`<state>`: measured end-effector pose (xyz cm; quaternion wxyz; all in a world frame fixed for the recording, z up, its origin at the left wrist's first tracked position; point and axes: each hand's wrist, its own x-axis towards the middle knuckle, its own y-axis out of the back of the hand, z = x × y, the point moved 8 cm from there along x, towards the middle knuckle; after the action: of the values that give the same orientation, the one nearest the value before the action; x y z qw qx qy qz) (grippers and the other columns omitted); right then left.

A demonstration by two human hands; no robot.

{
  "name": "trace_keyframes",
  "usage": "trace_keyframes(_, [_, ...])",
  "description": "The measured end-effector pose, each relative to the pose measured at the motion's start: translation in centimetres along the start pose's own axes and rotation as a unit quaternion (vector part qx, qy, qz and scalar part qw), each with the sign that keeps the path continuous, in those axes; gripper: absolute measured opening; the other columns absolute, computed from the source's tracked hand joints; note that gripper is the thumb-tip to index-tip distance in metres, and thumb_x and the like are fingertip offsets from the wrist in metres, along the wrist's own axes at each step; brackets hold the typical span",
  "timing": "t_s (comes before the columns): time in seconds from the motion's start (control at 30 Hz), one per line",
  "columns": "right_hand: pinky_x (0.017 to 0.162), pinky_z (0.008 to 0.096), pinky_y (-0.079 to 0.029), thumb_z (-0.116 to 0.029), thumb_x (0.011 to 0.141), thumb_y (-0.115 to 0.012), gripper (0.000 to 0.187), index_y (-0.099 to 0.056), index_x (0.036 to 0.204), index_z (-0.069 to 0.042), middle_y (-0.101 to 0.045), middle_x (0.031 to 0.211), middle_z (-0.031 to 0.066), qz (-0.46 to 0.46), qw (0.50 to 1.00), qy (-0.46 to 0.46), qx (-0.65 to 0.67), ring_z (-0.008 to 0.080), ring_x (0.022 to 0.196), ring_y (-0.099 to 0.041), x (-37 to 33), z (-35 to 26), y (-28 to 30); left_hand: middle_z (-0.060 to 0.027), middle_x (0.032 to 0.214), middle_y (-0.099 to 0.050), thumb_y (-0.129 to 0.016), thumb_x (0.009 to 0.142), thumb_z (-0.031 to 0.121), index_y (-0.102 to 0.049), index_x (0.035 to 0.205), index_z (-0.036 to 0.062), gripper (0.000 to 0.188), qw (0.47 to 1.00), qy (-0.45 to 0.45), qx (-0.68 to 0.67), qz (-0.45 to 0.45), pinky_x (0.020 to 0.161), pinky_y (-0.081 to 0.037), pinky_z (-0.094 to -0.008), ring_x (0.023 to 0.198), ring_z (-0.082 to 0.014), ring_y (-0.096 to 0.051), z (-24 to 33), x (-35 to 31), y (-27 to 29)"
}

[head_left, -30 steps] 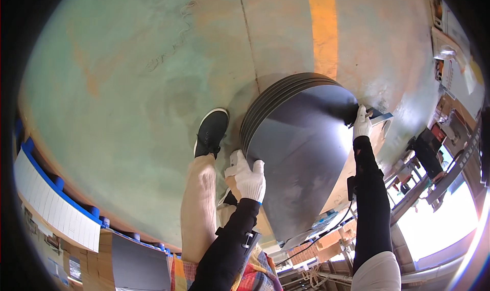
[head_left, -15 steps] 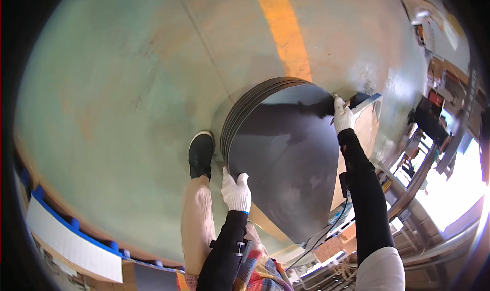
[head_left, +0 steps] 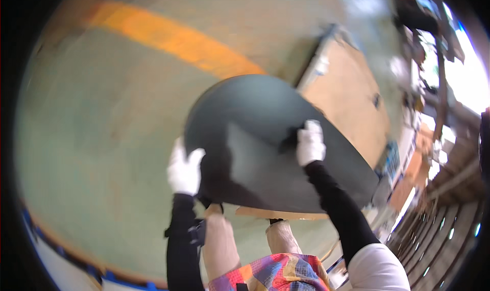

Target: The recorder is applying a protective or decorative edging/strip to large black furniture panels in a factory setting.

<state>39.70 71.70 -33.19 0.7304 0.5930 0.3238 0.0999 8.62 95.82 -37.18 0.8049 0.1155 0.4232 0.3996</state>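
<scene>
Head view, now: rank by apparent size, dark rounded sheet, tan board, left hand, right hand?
1. Dark rounded sheet
2. Tan board, visible part only
3. Left hand and right hand: similar and blurred, so not ranked

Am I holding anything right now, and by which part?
The dark grey rounded panel: your left hand appears to hold its left edge. Your right hand is over its upper face; blur hides whether it grips.

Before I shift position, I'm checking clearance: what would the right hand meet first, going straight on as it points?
Probably the dark panel: in the picture, its surface lies just ahead of the right hand. Whether the two touch is hard to tell from this view.
</scene>
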Motion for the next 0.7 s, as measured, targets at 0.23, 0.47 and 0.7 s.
trace_keyframes(0.23, [0.091, 0.0462, -0.045, -0.021, 0.084, -0.053, 0.028, -0.058, 0.103, -0.002, -0.056, 0.111, 0.0217, 0.127, 0.978, -0.045, 0.161, 0.0372, 0.105, -0.053, 2.6, -1.2, 5.4, -0.0230, 0.147, -0.043, -0.065, 0.092, 0.027, -0.039, 0.142, -0.0085, 0.066, 0.997, -0.057, -0.036, -0.040, 0.115, -0.028, -0.0350, 0.137, -0.0289, -0.041, 0.0, 3.5, 0.4])
trace_keyframes(0.47, [0.087, 0.0443, -0.045, -0.021, 0.086, -0.056, 0.025, -0.058, 0.102, -0.002, -0.058, 0.106, 0.0183, 0.135, 0.945, 0.009, 0.297, 0.0351, 0.103, -0.055, -2.3, -2.1, 7.9, -0.0255, 0.145, -0.044, -0.059, 0.092, 0.032, -0.040, 0.141, -0.0082, 0.066, 0.971, -0.030, 0.236, 0.034, 0.114, -0.030, -0.0363, 0.136, -0.0329, -0.043, -1.5, 8.5, 5.9])
trace_keyframes(0.7, [0.096, 0.0426, -0.048, -0.040, 0.101, -0.036, 0.049, -0.057, 0.128, -0.006, -0.065, 0.117, 0.0164, -0.203, 0.888, -0.074, 0.405, 0.0334, 0.108, -0.061, -23.2, 10.9, -3.5, -0.0258, 0.139, -0.050, -0.065, 0.087, 0.049, -0.044, 0.139, -0.0042, 0.077, 0.958, 0.037, 0.284, 0.001, 0.107, -0.039, -0.0386, 0.128, -0.0353, -0.049, 3.6, -10.1, -1.0])
